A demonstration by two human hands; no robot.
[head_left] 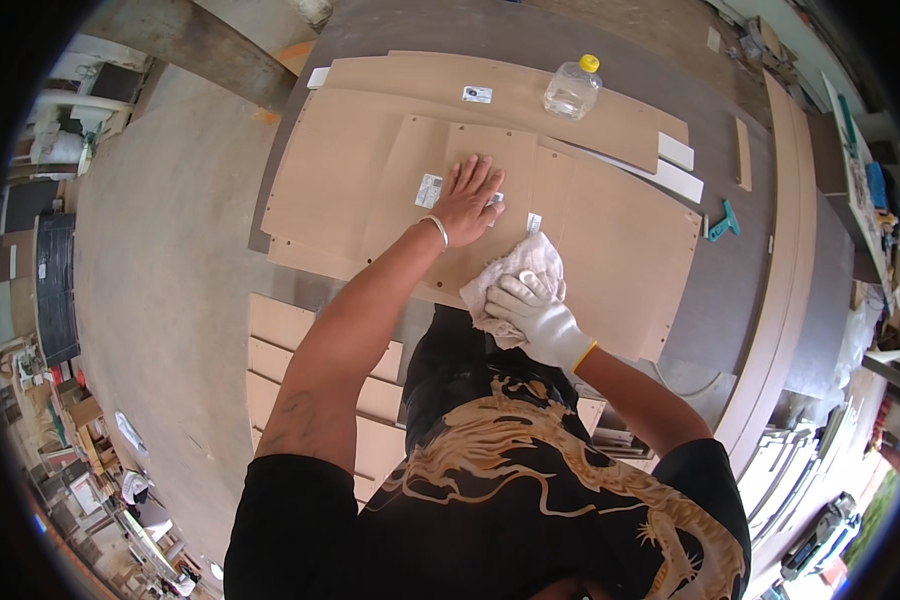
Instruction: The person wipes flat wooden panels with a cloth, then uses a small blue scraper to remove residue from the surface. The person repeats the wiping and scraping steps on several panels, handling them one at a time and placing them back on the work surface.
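Several light-brown flat boards (610, 250) lie overlapped on a dark table (722, 290). My bare left hand (467, 203) rests on the middle board with its fingers stretched out; a bracelet circles the wrist. It partly covers a white label, and another label (429, 190) shows just left of it. In a white knit glove, my right hand (540, 315) grips a pale crumpled cloth (515, 268) against the near part of the boards. Another small label (534, 222) sits just beyond the cloth.
A clear bottle with a yellow cap (574, 88) stands on the far board. White strips (678, 180) and a teal-handled tool (723, 222) lie to the right. Long boards (778, 260) run along the right side. More brown panels (278, 330) are stacked below the table's near edge.
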